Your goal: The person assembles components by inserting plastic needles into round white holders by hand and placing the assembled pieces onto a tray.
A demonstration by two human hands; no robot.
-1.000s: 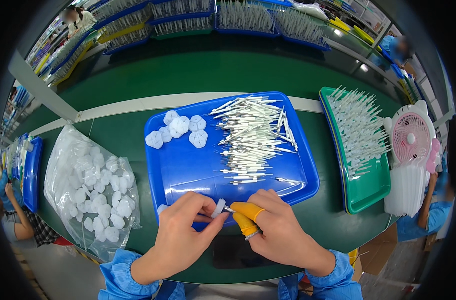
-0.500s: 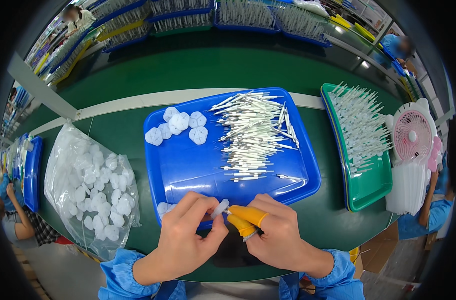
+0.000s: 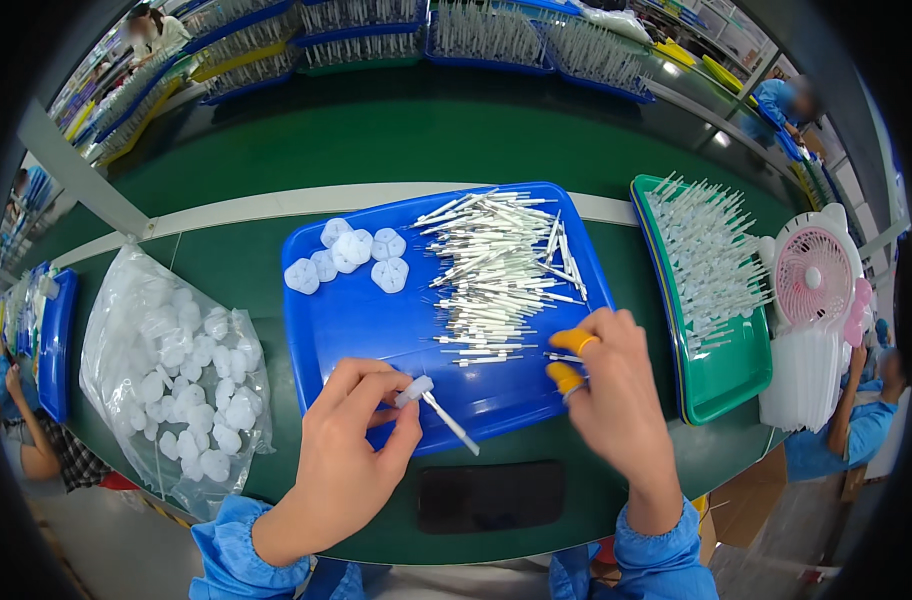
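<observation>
My left hand (image 3: 351, 455), over the tray's near edge, pinches a small translucent white plastic piece (image 3: 414, 390). A thin white rod (image 3: 450, 424) sticks out of it, slanting down to the right. My right hand (image 3: 621, 395) is over the tray's right side, its thumb and forefinger in yellow finger covers and spread apart. Between those fingertips lies a loose rod (image 3: 558, 357) on the blue tray (image 3: 376, 320). A heap of thin white rods (image 3: 491, 275) fills the tray's right half. Several round, whitish, five-lobed plastic pieces (image 3: 389, 275) lie at its far left.
Left of the tray lies a clear bag (image 3: 191, 390) of whitish pieces. A black phone (image 3: 491, 497) rests near the table's front edge. On the right stand a green tray (image 3: 726, 385) of upright rod assemblies and a pink-and-white fan (image 3: 814, 270). Filled trays (image 3: 486, 45) line the back.
My right hand has left the piece in my left hand and moved right, its fingers parting. The rod now shows sticking out of that piece. The phone has come into view.
</observation>
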